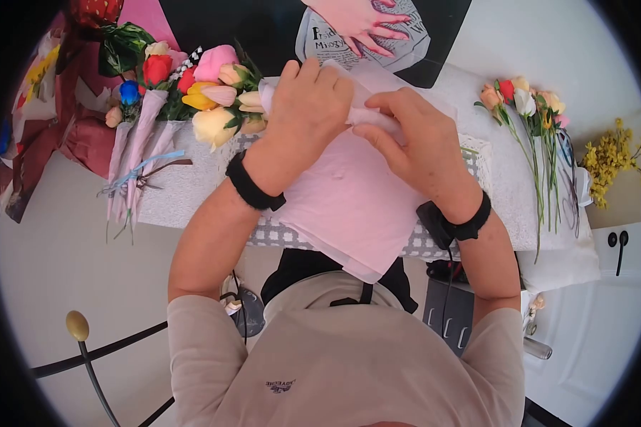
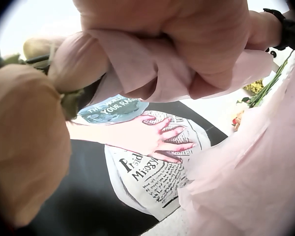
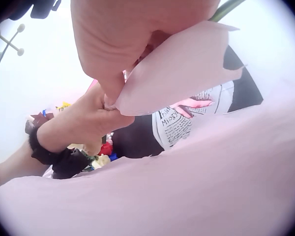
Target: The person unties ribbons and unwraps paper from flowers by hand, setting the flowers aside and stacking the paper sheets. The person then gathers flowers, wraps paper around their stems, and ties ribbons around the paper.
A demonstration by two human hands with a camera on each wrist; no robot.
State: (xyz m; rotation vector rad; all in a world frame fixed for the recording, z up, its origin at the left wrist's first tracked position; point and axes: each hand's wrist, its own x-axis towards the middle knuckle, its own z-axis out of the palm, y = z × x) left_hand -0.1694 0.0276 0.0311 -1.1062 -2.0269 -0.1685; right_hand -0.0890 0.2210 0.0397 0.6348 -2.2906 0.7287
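A sheet of pale pink tissue paper point(image 1: 349, 206) hangs from both hands toward the person's lap, its upper part rolled into a tube point(image 3: 182, 73). My left hand point(image 1: 306, 107) grips the rolled paper around a flower, fingers curled over it. Pale flower heads point(image 1: 253, 102) stick out to the left of that hand, and large pale petals point(image 2: 78, 64) show close up in the left wrist view. At the tube's other end, my right hand point(image 1: 424, 139) pinches the paper between thumb and fingers. A green stem point(image 3: 228, 9) emerges past the right hand; inside the roll it is hidden.
Paper-wrapped flowers point(image 1: 139, 160) and a cream rose point(image 1: 212, 127) lie left on the white-covered table point(image 1: 181, 206). Loose long-stemmed flowers point(image 1: 538, 142) lie right, beside yellow blossoms point(image 1: 612, 160). A black printed board point(image 1: 228, 43) stands at the back, a dark red wrapped bouquet point(image 1: 85, 142) far left.
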